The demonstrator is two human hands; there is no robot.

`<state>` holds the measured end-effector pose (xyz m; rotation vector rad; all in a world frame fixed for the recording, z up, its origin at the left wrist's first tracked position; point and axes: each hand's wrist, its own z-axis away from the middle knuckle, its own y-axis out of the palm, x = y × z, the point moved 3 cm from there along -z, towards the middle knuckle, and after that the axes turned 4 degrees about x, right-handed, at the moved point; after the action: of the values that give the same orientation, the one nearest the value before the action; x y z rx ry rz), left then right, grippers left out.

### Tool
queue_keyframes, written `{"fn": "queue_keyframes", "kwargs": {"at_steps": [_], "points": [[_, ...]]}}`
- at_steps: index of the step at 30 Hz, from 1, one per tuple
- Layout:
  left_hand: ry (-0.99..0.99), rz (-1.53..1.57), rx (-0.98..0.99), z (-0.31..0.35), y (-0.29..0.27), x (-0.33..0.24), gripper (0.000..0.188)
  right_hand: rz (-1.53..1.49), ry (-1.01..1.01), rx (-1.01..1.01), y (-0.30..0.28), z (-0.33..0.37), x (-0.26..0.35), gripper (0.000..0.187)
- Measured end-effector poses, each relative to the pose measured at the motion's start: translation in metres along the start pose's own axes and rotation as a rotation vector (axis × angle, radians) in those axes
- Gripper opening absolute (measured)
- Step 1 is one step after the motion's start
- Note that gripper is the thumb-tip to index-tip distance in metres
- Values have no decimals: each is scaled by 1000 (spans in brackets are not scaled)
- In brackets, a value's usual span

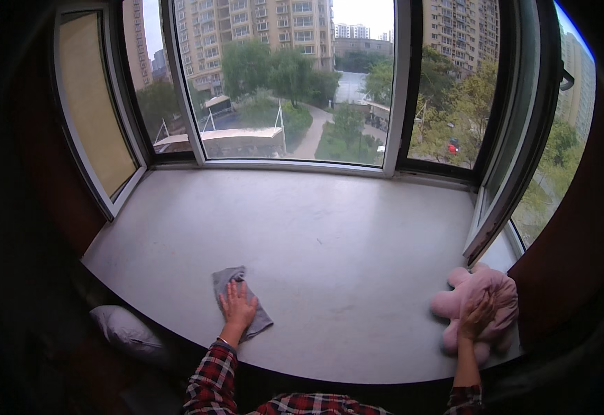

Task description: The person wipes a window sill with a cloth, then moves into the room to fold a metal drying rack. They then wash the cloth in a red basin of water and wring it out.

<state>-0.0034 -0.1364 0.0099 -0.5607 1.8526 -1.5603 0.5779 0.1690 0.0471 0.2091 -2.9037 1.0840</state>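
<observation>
A crumpled grey cloth (259, 319) lies on the pale windowsill (323, 228), left of the middle and close to its front edge. Flat on top of it rests my left hand (238, 306), fingers spread and pointing away from me. At the right end of the sill sits a pink plush cushion (447, 304) with rounded, petal-like lobes. My right hand (478, 315) is on its top, the fingers curled into the soft fabric, which creases around them. The fingertips of the right hand are partly sunk in the plush.
A window sash (523, 138) swings inward on the right, its lower corner just behind the cushion. Another framed panel (101, 111) stands angled inward at the left. Below the sill's front left edge is a light-coloured bundle (127, 333). Window frames (295, 166) border the back.
</observation>
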Motion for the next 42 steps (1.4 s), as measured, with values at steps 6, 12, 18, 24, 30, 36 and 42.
{"fn": "queue_keyframes", "kwargs": {"at_steps": [6,12,18,24,30,36,42], "points": [[-37,-37,2,10,10,-33,68,-10,-16,-23,-4,-4,3,49],[281,-4,77,72,22,-130,69,-47,-33,-47,-12,-3,9,46],[593,-22,159,130,18,-199,70,-73,-52,-40,-25,-2,14,47],[712,62,163,139,14,-175,68,-20,-69,46,-20,0,8,52],[410,22,61,80,-11,-38,68,119,-163,88,-41,24,41,55],[136,14,11,20,-29,119,70,-461,-252,605,-108,125,200,56],[-131,-35,14,-30,-51,244,70,-439,-216,736,-130,184,247,51]]}}
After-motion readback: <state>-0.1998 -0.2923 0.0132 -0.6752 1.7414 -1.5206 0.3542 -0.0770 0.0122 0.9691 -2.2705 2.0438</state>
